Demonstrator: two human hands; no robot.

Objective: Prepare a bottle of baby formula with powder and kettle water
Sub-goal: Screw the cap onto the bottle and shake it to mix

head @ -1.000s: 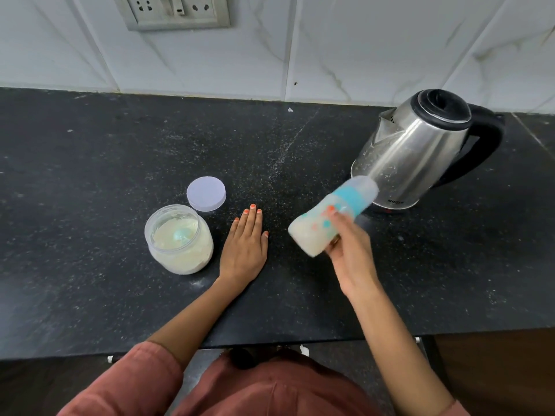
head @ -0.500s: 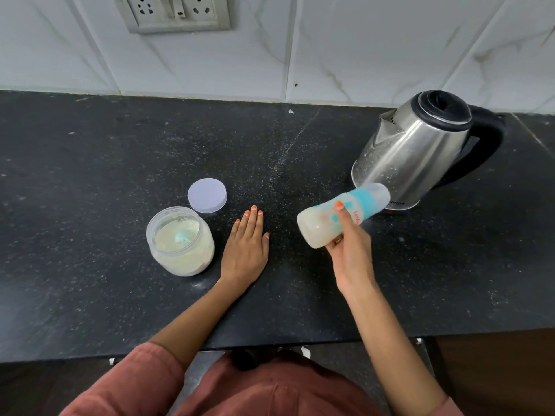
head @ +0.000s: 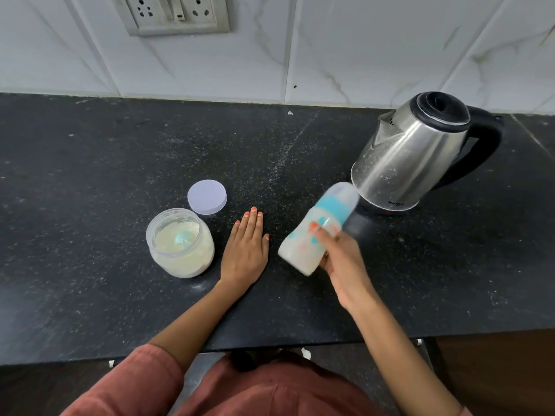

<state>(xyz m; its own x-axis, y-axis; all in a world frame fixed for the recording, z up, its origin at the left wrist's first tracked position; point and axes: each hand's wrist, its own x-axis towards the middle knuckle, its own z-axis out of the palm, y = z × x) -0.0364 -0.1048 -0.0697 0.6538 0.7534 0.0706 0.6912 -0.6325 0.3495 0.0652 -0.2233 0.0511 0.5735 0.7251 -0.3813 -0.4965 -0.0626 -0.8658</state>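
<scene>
Head cam: right hand [head: 342,262] grips the capped bottle [head: 318,229], tilted and blurry, milky inside, teal collar. Left hand [head: 244,250] lies flat, fingers straight, on the worktop [head: 90,175] near its front edge.

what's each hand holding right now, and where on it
The right hand grips the baby bottle around its body, below the blue collar, tilted above the counter. The left hand lies flat on the counter and holds nothing.

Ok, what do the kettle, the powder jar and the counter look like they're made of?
The kettle: polished stainless steel by its mirror-like reflections, with a matte black handle and lid, likely plastic. The powder jar: clear plastic, probably; the powder shows through its wall. The counter: dark speckled stone, likely granite.
</scene>
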